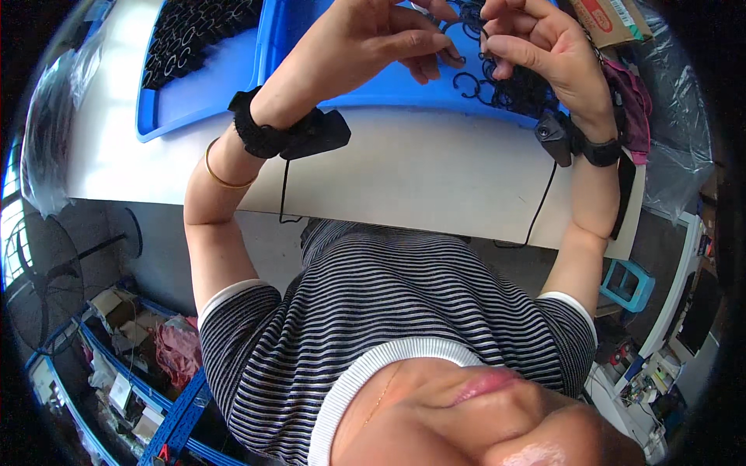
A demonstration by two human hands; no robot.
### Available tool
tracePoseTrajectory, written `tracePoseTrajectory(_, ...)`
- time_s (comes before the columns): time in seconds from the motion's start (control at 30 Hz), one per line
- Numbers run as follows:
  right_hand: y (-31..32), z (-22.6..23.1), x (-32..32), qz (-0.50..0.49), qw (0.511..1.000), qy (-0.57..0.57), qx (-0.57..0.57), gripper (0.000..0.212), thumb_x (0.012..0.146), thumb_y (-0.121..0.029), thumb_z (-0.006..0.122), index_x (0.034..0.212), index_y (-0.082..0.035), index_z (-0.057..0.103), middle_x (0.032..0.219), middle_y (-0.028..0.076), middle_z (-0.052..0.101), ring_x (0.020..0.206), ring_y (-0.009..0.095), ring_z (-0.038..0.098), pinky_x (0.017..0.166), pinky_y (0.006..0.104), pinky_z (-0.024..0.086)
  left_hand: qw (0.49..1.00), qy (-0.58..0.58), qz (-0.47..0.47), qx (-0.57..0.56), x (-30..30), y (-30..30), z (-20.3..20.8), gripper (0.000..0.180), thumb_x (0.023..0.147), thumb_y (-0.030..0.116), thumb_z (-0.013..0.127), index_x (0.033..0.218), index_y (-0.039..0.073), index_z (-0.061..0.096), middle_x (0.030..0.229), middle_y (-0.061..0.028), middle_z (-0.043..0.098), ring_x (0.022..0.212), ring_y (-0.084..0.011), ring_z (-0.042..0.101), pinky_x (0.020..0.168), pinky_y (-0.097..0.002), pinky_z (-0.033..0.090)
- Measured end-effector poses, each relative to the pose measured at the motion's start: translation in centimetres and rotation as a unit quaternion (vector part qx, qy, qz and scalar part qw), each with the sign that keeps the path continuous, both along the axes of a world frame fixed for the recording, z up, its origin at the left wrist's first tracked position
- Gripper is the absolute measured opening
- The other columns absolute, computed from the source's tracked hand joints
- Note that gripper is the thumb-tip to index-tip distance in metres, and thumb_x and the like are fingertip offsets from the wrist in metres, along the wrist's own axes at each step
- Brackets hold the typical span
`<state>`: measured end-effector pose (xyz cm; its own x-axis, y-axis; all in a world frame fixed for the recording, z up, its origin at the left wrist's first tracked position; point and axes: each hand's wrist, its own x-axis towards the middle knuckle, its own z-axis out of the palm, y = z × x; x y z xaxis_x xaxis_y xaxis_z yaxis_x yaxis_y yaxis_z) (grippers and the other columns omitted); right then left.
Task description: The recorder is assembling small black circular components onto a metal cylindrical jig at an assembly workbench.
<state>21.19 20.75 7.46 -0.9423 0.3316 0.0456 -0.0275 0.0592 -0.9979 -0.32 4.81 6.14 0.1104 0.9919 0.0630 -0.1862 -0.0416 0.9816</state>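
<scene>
Both hands of a seated person, raised over a blue work tray (396,92). The left hand (392,39) enters above the tray from its left side, forearm slanting up and inward across the near rim, fingers bent, thumb stretched toward the right. The right hand (556,54) stands above the tray's right part, wrist upright, palm turned inward, thumb pointing left and the other fingers curled. The two hands are close together, a narrow gap between the thumb tips; a small dark piece shows beside the left fingertips. Whether either hand pinches something cannot be told. Black rings (505,97), the things being handled, lie in a loose heap in the right part of the work tray, below the hands; several are open hooks.

Each wrist wears a black strap with a small dark box, the left box (318,133) and the right box (554,138) both just in front of the tray's near rim.

Left of the work tray stands a second tray (175,105), with black rings in close rows toward its far end. A pale table (404,155) extends in front of the work tray. Beyond the tray's right corner lies a brown carton (610,31), which bears a red oval emblem with pale lettering and a white label with dark bars.
</scene>
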Motion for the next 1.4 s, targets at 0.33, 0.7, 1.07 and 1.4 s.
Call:
tracePoseTrajectory(0.33, -0.2, -0.2, -0.2, -0.02, 1.0, 0.0, -0.011, 0.029, 0.094, -0.004, 0.074, 0.116, -0.004, 0.055, 0.097, 0.002, 0.067, 0.085, 0.008, 0.066, 0.072, 0.0226, 0.057, 0.885, 0.364, 0.109, 0.269, 0.6, 0.0, 1.6, 0.051, 0.08, -0.001, 0.084, 0.125, 0.002, 0.06, 0.112, -0.0101, 0.069, 0.088, -0.0195, 0.069, 0.077, -0.0322, 0.057)
tracePoseTrajectory(0.7, 0.5, 0.5, 0.0, -0.026, 0.999, 0.019, 0.004, 0.033, 0.096, -0.008, 0.073, 0.123, -0.001, 0.055, 0.094, 0.006, 0.069, 0.078, 0.009, 0.067, 0.069, 0.0225, 0.057, 0.817, 0.441, 0.157, 0.335, -1.8, 1.3, 2.3, 0.05, 0.083, 0.004, 0.083, 0.127, 0.002, 0.059, 0.117, -0.0111, 0.072, 0.097, -0.0236, 0.071, 0.086, -0.0352, 0.057)
tracePoseTrajectory(1.07, 0.7, 0.6, 0.3, -0.019, 1.0, 0.008, 0.01, 0.03, 0.097, -0.009, 0.071, 0.122, 0.001, 0.058, 0.096, 0.007, 0.069, 0.079, 0.01, 0.067, 0.07, 0.0227, 0.057, 0.824, 0.465, 0.143, 0.291, -2.1, 2.2, 1.1, 0.05, 0.084, 0.005, 0.081, 0.129, 0.001, 0.058, 0.115, -0.0154, 0.072, 0.103, -0.0292, 0.071, 0.09, -0.037, 0.057)
tracePoseTrajectory(1.4, 0.8, 0.4, 0.3, -0.005, 1.0, 0.008, 0.011, 0.028, 0.098, -0.009, 0.07, 0.121, 0.002, 0.059, 0.097, 0.007, 0.069, 0.08, 0.01, 0.067, 0.07, 0.0231, 0.057, 0.833, 0.463, 0.149, 0.264, -2.3, 2.2, 0.8, 0.049, 0.086, 0.006, 0.08, 0.129, 0.001, 0.058, 0.116, -0.0151, 0.073, 0.103, -0.0281, 0.072, 0.089, -0.037, 0.058)
